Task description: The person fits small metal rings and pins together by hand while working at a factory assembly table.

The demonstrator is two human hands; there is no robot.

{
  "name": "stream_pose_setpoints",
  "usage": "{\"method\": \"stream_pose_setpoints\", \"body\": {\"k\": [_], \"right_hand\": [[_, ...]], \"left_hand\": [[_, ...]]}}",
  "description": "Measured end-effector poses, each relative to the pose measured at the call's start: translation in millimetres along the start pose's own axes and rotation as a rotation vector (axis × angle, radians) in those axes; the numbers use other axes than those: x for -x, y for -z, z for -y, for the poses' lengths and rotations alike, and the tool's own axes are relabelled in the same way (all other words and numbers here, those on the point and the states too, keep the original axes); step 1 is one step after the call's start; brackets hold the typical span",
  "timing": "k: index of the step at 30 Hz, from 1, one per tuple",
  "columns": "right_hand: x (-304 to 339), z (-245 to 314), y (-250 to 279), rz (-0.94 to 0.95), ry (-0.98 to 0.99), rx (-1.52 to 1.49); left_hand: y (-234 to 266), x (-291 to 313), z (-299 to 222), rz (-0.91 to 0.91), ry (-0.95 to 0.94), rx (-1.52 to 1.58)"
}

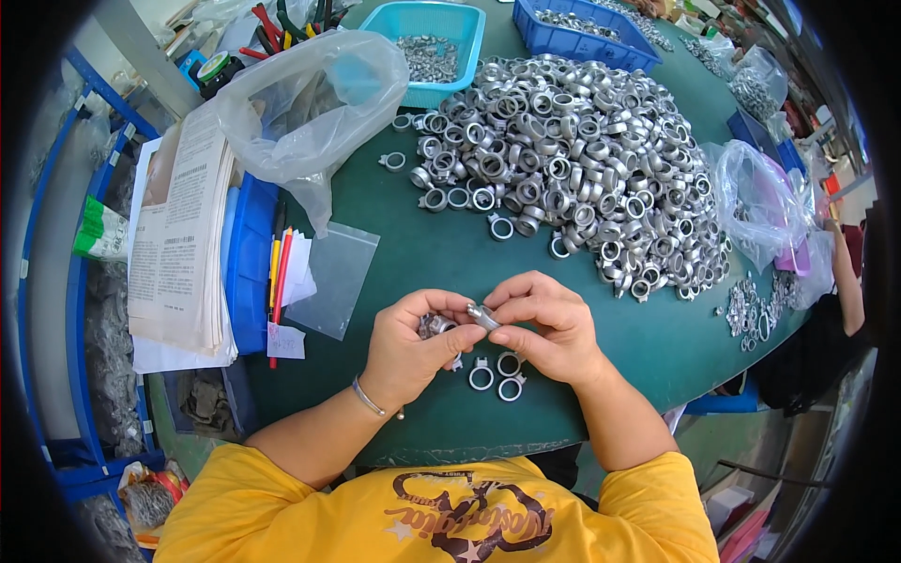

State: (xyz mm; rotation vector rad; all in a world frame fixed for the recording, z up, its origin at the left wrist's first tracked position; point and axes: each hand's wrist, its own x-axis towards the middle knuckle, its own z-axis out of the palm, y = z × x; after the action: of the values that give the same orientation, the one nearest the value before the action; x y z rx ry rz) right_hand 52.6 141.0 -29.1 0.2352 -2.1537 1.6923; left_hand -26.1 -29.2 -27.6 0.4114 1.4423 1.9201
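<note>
2 hands point(402, 345) point(556, 328): ring point(484, 318) | turquoise basket point(476, 45): metal parts point(427, 59) | blue basket point(584, 49): metal pieces point(579, 23)

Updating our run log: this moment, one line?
left hand: holding metal part; right hand: pinching metal ring; ring pile: on green table

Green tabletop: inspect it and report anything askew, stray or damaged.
The near edge of the green tabletop looks scuffed, with pale, ragged marks unlike the smoother surface farther in. A metal ring also lies loose left of the big heap, as if strayed.
</note>
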Motion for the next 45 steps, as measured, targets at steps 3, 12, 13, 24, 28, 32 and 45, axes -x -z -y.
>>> {"method": "stream_pose_setpoints", "body": {"k": [3, 12, 13, 24, 28, 32, 45], "right_hand": [[-0.2, -0.1, -1.0, 0.007, -0.016, -0.023], [-0.7, 0.8, -3.3, 0.007, 0.009, 0.024], [-0.9, 1.4, -4.3, -0.007, 0.011, 0.013], [3.8, -4.1, -9.8, -0.136, -0.028, -0.207], [5.3, -1.4, -8.9, -0.173, -0.011, -0.160], [-2.1, 2.9, -4.1, -0.128, 0.207, 0.171], [1.1, 9.1, -4.8, -0.072, -0.272, 0.119]], "left_hand": [[0.0, 0.4, 0.8, -0.001, -0.035, -0.008], [0.6, 1.5, -0.3, -0.027, -0.266, -0.323], [1.5, 1.4, -0.1, -0.022, -0.319, -0.371], [2.4, 0.7, 1.6, -0.042, -0.491, -0.468], [-0.7, 1.5, 0.5, -0.101, -0.311, -0.356], [0.4, -0.5, -0.5, -0.045, 0.137, 0.056], [0.4, -1.9, 6.7, -0.103, -0.212, -0.248]]}}
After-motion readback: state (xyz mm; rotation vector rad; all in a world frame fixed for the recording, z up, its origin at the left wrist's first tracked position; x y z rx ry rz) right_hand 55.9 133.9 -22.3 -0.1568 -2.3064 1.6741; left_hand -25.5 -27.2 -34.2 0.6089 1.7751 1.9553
